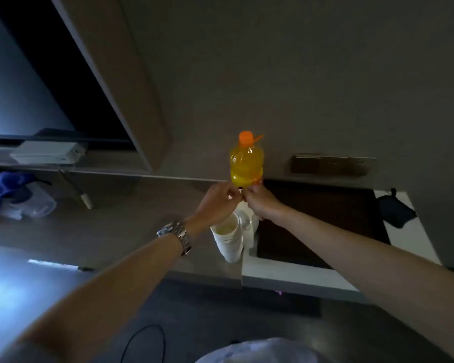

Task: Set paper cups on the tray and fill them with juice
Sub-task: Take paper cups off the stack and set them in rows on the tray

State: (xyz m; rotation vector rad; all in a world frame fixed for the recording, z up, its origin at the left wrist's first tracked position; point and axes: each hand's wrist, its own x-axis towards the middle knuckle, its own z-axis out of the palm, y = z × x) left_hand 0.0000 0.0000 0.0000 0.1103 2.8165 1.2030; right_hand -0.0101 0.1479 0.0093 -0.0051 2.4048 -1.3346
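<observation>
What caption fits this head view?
Both hands meet above stacked white paper cups, before a capped orange juice bottle.

Orange juice bottle [246, 163], white cups [228, 238], dark tray [325, 218]

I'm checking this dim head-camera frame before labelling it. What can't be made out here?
- What the left hand and right hand pinch between them: too small, covered by the fingertips.
- The juice bottle base: hidden behind the hands.
- How many paper cups are stacked: rims blur together.
- The dark tray surface: too dim for detail.
</observation>
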